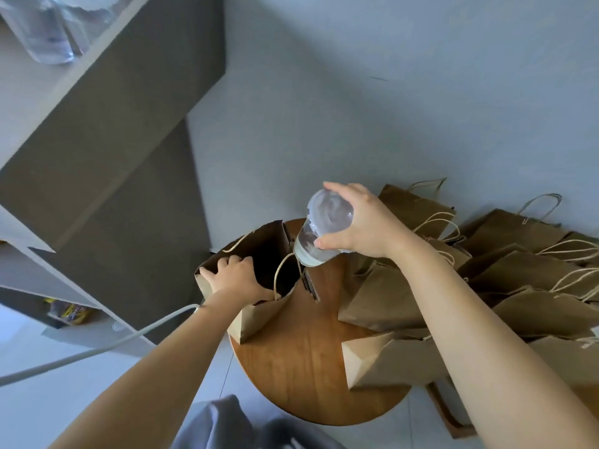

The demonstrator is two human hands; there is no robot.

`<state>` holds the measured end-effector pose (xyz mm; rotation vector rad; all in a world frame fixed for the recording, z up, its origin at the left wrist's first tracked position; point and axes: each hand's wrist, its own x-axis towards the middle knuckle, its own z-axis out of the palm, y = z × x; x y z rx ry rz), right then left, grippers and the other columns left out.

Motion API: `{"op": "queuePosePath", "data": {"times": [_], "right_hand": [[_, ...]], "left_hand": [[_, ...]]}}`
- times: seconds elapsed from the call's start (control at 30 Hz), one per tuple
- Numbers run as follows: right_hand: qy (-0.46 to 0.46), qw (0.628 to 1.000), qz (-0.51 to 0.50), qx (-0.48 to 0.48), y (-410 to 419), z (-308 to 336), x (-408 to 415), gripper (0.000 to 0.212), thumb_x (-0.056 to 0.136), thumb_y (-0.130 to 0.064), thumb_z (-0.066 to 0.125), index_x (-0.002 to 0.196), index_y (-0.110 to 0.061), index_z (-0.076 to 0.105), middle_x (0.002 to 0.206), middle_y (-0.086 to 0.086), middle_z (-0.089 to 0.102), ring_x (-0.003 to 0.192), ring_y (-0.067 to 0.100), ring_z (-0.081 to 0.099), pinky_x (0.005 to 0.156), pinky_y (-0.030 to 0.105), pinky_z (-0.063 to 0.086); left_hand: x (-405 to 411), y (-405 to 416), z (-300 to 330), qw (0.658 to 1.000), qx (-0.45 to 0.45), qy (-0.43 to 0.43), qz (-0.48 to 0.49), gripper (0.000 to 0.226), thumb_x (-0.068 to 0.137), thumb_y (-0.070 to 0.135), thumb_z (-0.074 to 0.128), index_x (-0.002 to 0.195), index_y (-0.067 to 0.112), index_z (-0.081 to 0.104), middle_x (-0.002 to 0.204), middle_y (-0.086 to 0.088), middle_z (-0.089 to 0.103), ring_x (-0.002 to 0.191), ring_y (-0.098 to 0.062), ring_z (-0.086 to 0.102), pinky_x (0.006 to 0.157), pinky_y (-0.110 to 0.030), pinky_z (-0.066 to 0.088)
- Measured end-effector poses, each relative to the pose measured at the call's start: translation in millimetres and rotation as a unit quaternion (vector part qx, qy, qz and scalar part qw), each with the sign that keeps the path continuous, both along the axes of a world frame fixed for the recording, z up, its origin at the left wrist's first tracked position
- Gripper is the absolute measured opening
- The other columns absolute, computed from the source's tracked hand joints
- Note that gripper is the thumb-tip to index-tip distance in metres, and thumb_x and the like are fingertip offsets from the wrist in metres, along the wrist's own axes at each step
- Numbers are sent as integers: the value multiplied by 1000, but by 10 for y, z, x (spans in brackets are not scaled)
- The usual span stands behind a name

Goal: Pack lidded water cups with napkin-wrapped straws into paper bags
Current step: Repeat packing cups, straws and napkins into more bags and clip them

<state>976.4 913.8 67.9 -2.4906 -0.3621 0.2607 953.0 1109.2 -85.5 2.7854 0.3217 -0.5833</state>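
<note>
An open brown paper bag [249, 319] stands on the left part of a round wooden table [301, 367]. My left hand [235, 275] grips its near left rim, fingers curled over the edge into the opening. My right hand [359, 222] holds a clear lidded cup of water [319, 231] from above, fingers around its lid. The cup hangs tilted just above and to the right of the bag's opening. No straw or napkin is visible.
Several flat and folded paper bags [518, 280] with twine handles pile up on the table's right side. A grey shelf unit [107, 140] stands at the left, with clear cups [42, 27] on its top. A white cable [97, 348] crosses the lower left.
</note>
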Motion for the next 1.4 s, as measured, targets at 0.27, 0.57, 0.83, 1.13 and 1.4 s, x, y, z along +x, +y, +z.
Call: {"op": "queuePosePath", "data": {"times": [0.27, 0.57, 0.83, 1.13, 1.4], "right_hand": [[-2, 999, 53, 1, 290, -63, 172, 95, 66, -37, 83, 145, -28, 30, 144, -4, 32, 129, 15, 35, 99, 26, 33], [53, 985, 35, -158, 431, -896, 128, 94, 63, -52, 76, 141, -33, 26, 140, -3, 35, 124, 20, 38, 91, 34, 44], [22, 953, 29, -300, 249, -1066, 157, 92, 69, -53, 72, 142, -30, 22, 140, 4, 31, 123, 25, 34, 91, 36, 45], [37, 931, 134, -336, 413, -1338, 183, 92, 71, -52, 72, 143, -24, 21, 145, 11, 27, 128, 33, 32, 98, 41, 41], [145, 906, 152, -367, 615, -2011, 350, 86, 79, -42, 69, 145, -19, 19, 143, 17, 29, 124, 38, 38, 101, 46, 41]], "left_hand": [[-43, 107, -126, 992, 77, 14, -99, 132, 50, 86, 61, 152, 16, 12, 154, -4, 25, 144, -26, 15, 111, -65, -4], [99, 283, -118, 975, 119, 60, -180, 139, 56, 83, 62, 152, 8, -5, 159, -15, -4, 145, -34, -13, 111, -63, -7], [340, -69, -129, 957, 134, 45, -254, 137, 59, 82, 62, 151, 10, -10, 159, -16, -8, 144, -35, -17, 111, -61, -10], [409, -163, -162, 948, 112, 21, -299, 122, 72, 74, 57, 150, 7, -8, 159, -14, -7, 145, -35, -16, 112, -62, -6], [432, -60, -181, 938, 102, -1, -330, 126, 67, 78, 59, 152, 9, -4, 160, -11, -3, 145, -35, -12, 114, -63, -1]]}}
